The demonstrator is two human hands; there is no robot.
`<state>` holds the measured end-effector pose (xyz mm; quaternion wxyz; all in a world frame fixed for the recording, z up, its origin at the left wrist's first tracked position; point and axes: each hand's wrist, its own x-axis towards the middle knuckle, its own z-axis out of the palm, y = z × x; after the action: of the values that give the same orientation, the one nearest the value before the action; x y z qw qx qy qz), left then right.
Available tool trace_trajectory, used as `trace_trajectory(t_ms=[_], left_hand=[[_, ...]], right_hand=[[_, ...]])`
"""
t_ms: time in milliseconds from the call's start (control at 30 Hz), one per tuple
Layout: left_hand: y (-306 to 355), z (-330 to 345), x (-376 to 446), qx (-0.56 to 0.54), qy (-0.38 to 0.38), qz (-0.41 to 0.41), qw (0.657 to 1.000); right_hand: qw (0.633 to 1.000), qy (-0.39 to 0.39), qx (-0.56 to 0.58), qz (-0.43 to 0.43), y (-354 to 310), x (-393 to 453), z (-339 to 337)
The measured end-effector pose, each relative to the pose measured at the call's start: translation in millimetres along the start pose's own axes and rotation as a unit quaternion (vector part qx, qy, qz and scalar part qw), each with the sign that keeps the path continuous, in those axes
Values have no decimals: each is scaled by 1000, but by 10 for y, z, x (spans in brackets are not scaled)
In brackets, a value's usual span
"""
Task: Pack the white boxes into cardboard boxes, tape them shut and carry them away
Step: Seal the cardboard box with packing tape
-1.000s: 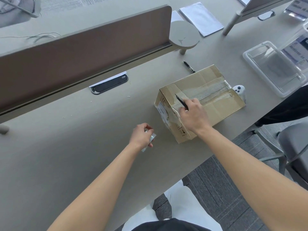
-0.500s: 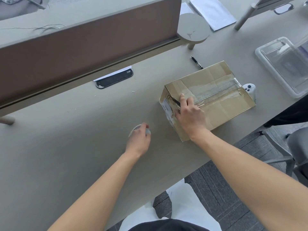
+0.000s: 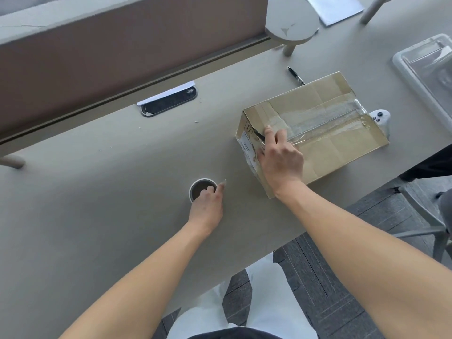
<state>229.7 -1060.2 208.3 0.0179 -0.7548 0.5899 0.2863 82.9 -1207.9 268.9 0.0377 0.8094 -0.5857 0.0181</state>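
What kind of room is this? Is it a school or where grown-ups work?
Most likely an office. The long desk has a divider screen along its back and a cable slot set into its top. A chair stands at the right, and papers lie farther back.

Both my arms reach forward over the near edge of the desk [image 3: 73,216].

My left hand [image 3: 206,206] lies low with palm down, its fingers curled onto the tape roll [image 3: 201,188]. My right hand [image 3: 281,160] presses on the near left corner of the cardboard box [image 3: 330,133], fingers stretched flat, a dark pen under them.
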Motion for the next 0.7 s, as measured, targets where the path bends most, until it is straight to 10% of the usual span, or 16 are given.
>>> trace_trajectory(t_ms=[300, 567, 700], left_hand=[[192, -176, -45, 211, -56, -27, 976], [193, -279, -123, 131, -15, -35, 991], [97, -347, -247, 63, 21, -61, 996]], right_hand=[[997, -25, 70, 20, -1, -82, -125], [970, 54, 237, 5, -100, -767, -351], [955, -25, 294, 28, -123, -1311, -36]])
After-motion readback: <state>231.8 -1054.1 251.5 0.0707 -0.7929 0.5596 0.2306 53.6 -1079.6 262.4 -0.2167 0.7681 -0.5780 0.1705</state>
